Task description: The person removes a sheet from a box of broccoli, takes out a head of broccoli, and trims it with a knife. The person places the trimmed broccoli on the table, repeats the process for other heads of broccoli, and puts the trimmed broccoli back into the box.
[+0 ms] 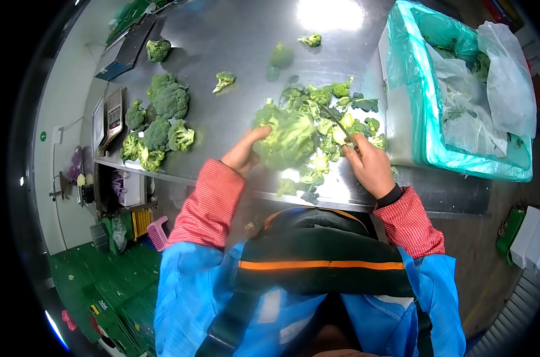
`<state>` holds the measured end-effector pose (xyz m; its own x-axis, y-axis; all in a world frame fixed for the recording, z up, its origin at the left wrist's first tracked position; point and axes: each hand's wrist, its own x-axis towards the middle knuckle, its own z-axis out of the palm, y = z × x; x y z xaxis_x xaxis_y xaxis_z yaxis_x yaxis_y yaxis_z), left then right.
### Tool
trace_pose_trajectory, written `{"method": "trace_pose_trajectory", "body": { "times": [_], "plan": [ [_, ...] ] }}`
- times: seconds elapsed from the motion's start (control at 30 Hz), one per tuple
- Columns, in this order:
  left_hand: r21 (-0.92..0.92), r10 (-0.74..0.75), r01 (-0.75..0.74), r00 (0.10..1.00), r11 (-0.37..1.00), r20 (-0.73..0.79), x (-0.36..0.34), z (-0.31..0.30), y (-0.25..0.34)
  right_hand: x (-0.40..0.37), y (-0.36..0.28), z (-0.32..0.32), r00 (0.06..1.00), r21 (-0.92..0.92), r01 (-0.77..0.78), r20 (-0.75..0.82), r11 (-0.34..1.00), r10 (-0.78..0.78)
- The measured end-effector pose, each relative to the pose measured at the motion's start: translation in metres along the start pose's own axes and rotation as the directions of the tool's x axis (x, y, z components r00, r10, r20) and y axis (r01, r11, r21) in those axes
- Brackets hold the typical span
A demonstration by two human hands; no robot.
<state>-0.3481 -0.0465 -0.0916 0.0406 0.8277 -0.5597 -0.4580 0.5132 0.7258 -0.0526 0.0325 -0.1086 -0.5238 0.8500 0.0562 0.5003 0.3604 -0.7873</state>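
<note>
Broccoli head (288, 137): clamped in left hand (244, 152) grip.
Right hand (371, 166): grip closed around knife (336, 124).
Progress: seemingly midway; cut heads (160, 128) piled at 9 o'clock.

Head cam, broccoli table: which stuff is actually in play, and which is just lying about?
In hand:
- left hand gripping a broccoli head
- right hand holding what looks like a knife
- trimmings piled around both hands

Lying about:
- pile of whole heads, far left
- loose florets
- scale
- bag-lined crate, right
</note>
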Motion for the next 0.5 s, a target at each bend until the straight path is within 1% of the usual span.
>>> {"method": "trace_pose_trajectory", "body": {
  "times": [0.03,0.07,0.13,0.23,0.27,0.3,0.37,0.4,0.43,0.5],
  "plan": [
    [0.017,-0.052,0.051,0.998,0.999,0.043,0.0,0.0,0.008,0.0,-0.006,-0.003,1.0,0.064,-0.008,-0.006,0.998,0.008],
    [0.051,-0.063,0.06,0.997,0.997,0.055,-0.001,0.004,0.012,0.002,-0.01,-0.003,0.999,0.187,-0.043,0.026,0.981,0.039],
    [0.124,-0.09,0.08,0.992,0.989,0.082,-0.006,0.025,0.026,0.01,-0.016,-0.002,0.991,0.418,-0.123,0.097,0.9,0.091],
    [0.072,0.005,-0.013,0.994,0.997,0.11,-0.006,0.031,0.017,0.014,-0.009,0.012,0.989,0.404,-0.147,0.09,0.903,0.12],
    [0.076,0.027,-0.041,0.984,0.996,0.177,-0.008,0.028,0.015,0.013,0.0,0.02,0.974,0.636,-0.225,0.12,0.738,0.194],
    [0.2,0.086,-0.114,0.986,0.973,0.144,-0.01,0.031,0.012,0.012,-0.002,0.018,0.968,0.64,-0.247,0.127,0.728,0.217],
    [0.437,0.212,-0.233,0.972,0.869,0.097,-0.011,0.042,0.001,0.009,-0.009,0.013,0.953,0.645,-0.294,0.146,0.705,0.264],
    [0.505,0.321,-0.31,0.945,0.805,0.069,-0.003,0.044,-0.01,0.009,-0.007,0.017,0.955,0.587,-0.294,0.143,0.754,0.261],
    [0.579,0.426,-0.368,0.904,0.728,0.04,0.002,0.05,-0.018,0.007,-0.005,0.02,0.956,0.59,-0.291,0.149,0.753,0.253],
    [0.544,0.441,-0.336,0.895,0.769,-0.07,0.003,0.06,-0.022,0.003,-0.005,0.023,0.96,0.598,-0.28,0.159,0.751,0.231]
  ]
}}
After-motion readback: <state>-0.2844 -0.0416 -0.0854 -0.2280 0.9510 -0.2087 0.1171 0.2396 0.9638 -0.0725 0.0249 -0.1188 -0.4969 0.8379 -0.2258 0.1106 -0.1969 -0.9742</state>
